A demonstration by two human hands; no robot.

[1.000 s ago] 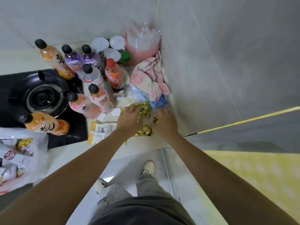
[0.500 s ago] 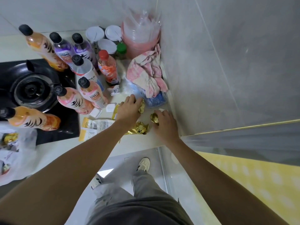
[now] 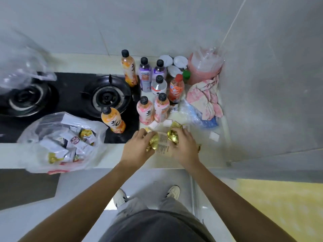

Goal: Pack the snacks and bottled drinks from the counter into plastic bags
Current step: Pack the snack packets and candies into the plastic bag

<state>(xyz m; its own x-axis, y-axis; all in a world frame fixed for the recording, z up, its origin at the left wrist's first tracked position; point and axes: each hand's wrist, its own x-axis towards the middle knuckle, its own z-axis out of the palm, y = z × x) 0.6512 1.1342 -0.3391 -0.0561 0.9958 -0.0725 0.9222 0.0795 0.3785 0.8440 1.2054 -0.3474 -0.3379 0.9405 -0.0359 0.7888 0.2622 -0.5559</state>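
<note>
My left hand [image 3: 138, 147] grips gold-wrapped candies [image 3: 153, 141] just above the counter's front edge. My right hand [image 3: 183, 147] holds more gold candies [image 3: 173, 135] beside it. A pale snack packet [image 3: 162, 145] lies between the two hands. A clear plastic bag [image 3: 59, 142] holding several snack packets sits on the counter to the left. Several drink bottles [image 3: 145, 110] with black caps stand behind my hands, one orange bottle [image 3: 113, 120] on the stove's edge. Small white sachets [image 3: 214, 136] lie on the counter at the right.
A black gas stove [image 3: 70, 95] with two burners fills the left counter. A second clear bag [image 3: 21, 67] sits at the far left. A pink cloth [image 3: 204, 96], a blue-and-clear bag [image 3: 199, 116], a pink tub [image 3: 204, 69] and white lids [image 3: 174, 62] crowd the right corner by the wall.
Both hands have lifted the gold candies off the counter and drawn them toward the front edge. The view swung left, bringing the snack bag and second burner into sight.
</note>
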